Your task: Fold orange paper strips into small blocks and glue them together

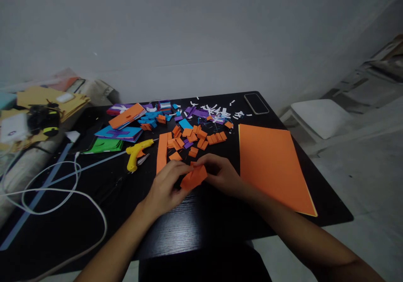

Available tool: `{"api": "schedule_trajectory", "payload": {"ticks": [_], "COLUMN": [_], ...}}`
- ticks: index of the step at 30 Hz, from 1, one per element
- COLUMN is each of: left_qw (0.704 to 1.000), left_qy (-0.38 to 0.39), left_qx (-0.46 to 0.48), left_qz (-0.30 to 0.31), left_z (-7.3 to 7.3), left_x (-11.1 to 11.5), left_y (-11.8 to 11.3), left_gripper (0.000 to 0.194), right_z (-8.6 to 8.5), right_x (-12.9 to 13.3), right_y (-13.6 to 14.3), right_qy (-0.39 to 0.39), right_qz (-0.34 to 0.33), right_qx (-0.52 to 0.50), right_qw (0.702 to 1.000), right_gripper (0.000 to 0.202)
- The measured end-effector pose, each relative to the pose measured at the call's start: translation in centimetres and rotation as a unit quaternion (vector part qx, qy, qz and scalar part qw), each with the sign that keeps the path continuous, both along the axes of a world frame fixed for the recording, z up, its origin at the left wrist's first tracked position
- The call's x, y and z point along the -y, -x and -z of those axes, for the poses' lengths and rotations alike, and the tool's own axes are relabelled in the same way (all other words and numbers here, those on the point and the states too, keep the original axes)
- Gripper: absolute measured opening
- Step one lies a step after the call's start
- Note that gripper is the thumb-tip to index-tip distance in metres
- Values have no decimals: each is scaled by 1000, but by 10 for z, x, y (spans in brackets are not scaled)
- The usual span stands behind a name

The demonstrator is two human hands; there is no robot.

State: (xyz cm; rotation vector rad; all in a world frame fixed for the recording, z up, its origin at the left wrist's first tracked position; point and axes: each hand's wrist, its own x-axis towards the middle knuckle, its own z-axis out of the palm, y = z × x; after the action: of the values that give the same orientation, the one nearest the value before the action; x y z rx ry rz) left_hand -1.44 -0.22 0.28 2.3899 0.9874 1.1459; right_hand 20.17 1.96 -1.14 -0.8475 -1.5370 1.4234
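Between my two hands, just above the black table, is a small piece of orange paper (194, 178) with a fold in it. My left hand (166, 186) pinches its left side, thumb below and fingers above. At the paper's upper right edge, the fingers of my right hand (224, 175) are closed on it. A flat orange paper strip (162, 149) lies just beyond my left hand. Past my fingertips is a loose heap of small folded orange pieces (189, 137) with a few purple ones among them.
A yellow glue gun (137, 152) lies left of the heap, near a white cable (74, 189). Large orange sheets (272, 164) are stacked at the right. Behind are white paper scraps (217, 112), a phone (256, 104) and folded coloured papers (127, 116). A white stool (316, 116) stands beyond the table.
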Motion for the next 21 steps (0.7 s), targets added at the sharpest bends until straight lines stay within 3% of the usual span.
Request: {"api": "schedule_trajectory", "payload": {"ticks": [4, 14, 21], "left_qw": [999, 992, 990], "left_qy": [40, 79, 108], "left_qx": [-18, -74, -68], "left_qz": [-10, 70, 54], "left_z": [-1, -6, -6], "left_x": [-4, -3, -3], "left_y": [1, 5, 5], "left_gripper": [42, 35, 23], "right_z": [-2, 2, 2], "right_x": [2, 1, 1], "right_y": [1, 0, -1], "right_qy": [18, 30, 14], "right_qz": [-14, -60, -81], "right_qx": [15, 12, 37], "right_qw": [1000, 998, 996], "right_gripper": [19, 20, 13]}}
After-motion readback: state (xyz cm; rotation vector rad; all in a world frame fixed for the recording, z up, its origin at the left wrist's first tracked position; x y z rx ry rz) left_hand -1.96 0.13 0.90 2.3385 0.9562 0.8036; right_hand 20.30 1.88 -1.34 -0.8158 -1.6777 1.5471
